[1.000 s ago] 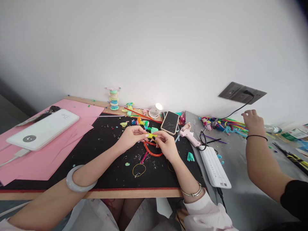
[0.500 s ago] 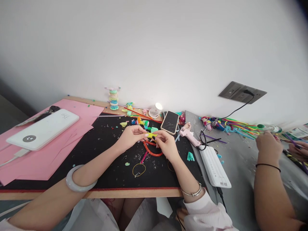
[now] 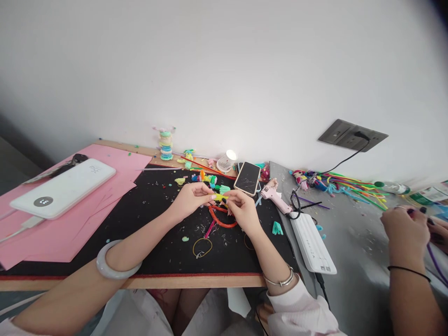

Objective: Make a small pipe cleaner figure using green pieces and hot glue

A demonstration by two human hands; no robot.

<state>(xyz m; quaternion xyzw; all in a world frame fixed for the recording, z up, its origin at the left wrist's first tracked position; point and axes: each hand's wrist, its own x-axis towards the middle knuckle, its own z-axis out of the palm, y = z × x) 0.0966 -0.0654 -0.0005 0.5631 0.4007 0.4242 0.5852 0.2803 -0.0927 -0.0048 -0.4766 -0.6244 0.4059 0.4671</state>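
My left hand [image 3: 191, 200] pinches one end of a short yellow fuzzy piece [image 3: 220, 197], which looks like pipe cleaner. At its other end, the fingers of my right hand [image 3: 242, 212] are closed on it. Both hands hover over a black mat [image 3: 150, 224]. Just below them lies an orange-red curved loop [image 3: 224, 225], partly covered by my right hand. A magenta stick [image 3: 210, 228] and a thin yellowish ring [image 3: 202, 248] are nearer the front edge. Behind my fingers sit a mint-green fuzzy piece [image 3: 223, 189] and a colourful fuzzy cluster [image 3: 204, 177].
Pink paper [image 3: 87, 224] and a white power bank [image 3: 66, 186] lie left. A phone [image 3: 247, 177], paper cup [image 3: 227, 161] and pink glue gun [image 3: 279, 196] stand behind and right, beside another power bank [image 3: 311, 242]. Another person's hands [image 3: 406, 228] work at far right.
My hands stay almost in place, still holding the yellow piece. The other person's hands have moved right, away from the bottle, and a purple strand hangs by them.
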